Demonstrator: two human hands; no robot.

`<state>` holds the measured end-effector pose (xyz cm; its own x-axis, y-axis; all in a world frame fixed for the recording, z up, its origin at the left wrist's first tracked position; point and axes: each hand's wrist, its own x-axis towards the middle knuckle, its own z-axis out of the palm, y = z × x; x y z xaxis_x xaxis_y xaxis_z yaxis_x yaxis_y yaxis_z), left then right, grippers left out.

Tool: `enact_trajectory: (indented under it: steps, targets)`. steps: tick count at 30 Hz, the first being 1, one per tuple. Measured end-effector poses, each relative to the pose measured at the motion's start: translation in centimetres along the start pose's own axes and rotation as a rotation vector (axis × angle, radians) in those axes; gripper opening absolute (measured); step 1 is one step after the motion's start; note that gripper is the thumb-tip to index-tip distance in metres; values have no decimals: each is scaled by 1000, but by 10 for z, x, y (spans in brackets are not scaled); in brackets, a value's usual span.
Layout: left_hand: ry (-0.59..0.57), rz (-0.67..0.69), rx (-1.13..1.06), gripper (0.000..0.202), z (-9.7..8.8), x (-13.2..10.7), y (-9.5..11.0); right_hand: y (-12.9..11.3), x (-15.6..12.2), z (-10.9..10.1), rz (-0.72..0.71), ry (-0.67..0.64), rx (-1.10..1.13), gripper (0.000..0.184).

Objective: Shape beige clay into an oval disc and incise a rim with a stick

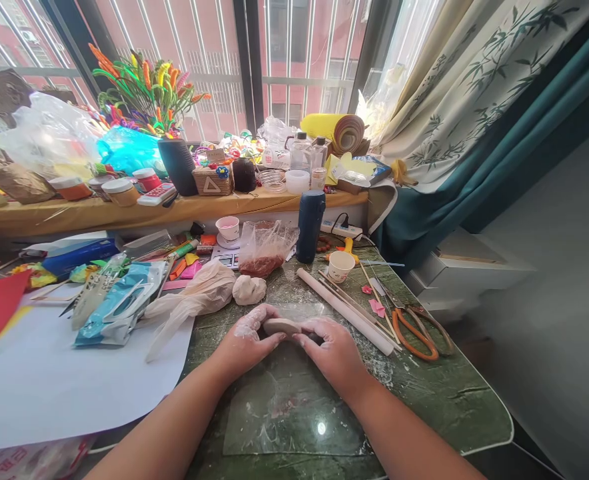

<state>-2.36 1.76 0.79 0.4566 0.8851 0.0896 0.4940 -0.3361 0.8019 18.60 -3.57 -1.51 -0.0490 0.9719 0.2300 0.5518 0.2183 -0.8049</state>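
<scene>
Both my hands meet over a clear plastic sheet on the green marbled table. My left hand, dusted with white powder, pinches the left end of a flat grey-brown clay piece. My right hand grips its right end, fingers curled. A lump of pale clay lies just behind the hands. A long white rolling stick lies diagonally to the right.
Orange-handled scissors, thin sticks and a paper cup sit at right. A plastic bag of reddish material, a dark blue bottle, a crumpled glove, white paper and packets lie at left. A cluttered windowsill shelf runs behind.
</scene>
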Motion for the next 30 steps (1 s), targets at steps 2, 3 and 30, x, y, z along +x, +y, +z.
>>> enact_trajectory:
  steps: [2,3,30]
  targets:
    - [-18,26,-18,23,-1,0,2,0,0,-1,-47,-2,1,12]
    - [-33,38,-27,22,-1,0,3,-1,1,-1,-54,8,11,14]
    - [55,134,-36,29,2,-3,1,-6,2,1,-38,-55,-54,12]
